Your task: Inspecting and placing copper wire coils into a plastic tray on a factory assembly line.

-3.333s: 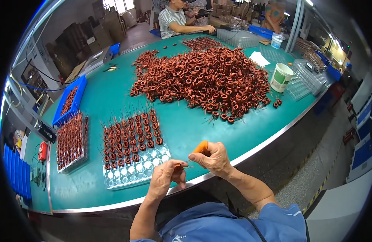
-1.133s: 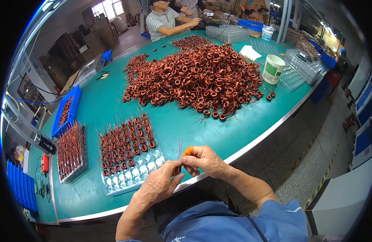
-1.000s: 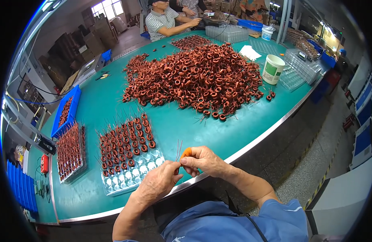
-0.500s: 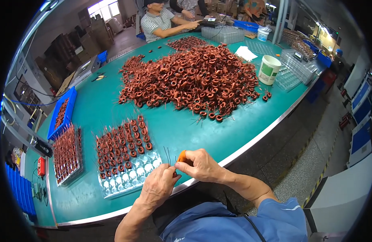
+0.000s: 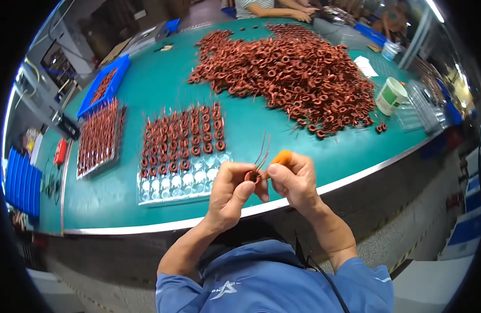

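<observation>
Pinched in the fingers of my left hand (image 5: 226, 195) is a red-brown ring coil (image 5: 252, 177), its two long thin wire leads standing up. My right hand (image 5: 299, 182) is closed at the coil's right side, thumb against index finger, on what looks like a wire of the coil. An orange finger cover (image 5: 283, 157) sits on a finger of that hand. Left of my hands lies a clear plastic tray (image 5: 174, 196), its far rows filled with upright ring coils (image 5: 184, 133); nearer cups hold none. A large heap of similar coils (image 5: 298, 73) covers the far middle of the green table.
A second filled clear tray (image 5: 97, 151) stands at left, with a blue bin (image 5: 120, 73) of coils behind it. At the right are a white-green bucket (image 5: 391, 96) and clear trays (image 5: 425, 109). Across the table a person's hands (image 5: 303, 13) are visible. The metal table edge (image 5: 344, 183) runs before me.
The view has shifted, so the table things appear higher and farther right. My left hand has turned, bringing the coil's ring into sight; my right fingers stay close beside it.
</observation>
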{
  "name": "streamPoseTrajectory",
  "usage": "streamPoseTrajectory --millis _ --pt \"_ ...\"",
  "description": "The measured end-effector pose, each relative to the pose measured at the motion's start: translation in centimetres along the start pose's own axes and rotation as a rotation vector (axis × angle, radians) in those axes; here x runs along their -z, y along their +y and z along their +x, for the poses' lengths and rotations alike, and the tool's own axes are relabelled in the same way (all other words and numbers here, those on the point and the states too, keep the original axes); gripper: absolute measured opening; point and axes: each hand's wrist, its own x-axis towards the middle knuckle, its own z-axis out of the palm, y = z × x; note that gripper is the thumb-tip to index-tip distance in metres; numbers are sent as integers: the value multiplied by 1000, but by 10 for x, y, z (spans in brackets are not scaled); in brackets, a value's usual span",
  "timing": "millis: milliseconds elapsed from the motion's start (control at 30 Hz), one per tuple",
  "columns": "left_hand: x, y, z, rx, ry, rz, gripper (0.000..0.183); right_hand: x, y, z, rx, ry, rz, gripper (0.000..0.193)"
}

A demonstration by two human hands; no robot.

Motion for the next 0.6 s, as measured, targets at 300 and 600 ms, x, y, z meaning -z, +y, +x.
streamPoseTrajectory --millis 300,600 --pt "16 -2 2 99 41 16 26 7 11 15 -79 -31 -100 23" --pt "16 -2 -15 150 70 67 19 0 26 12 -66 -211 131 27"
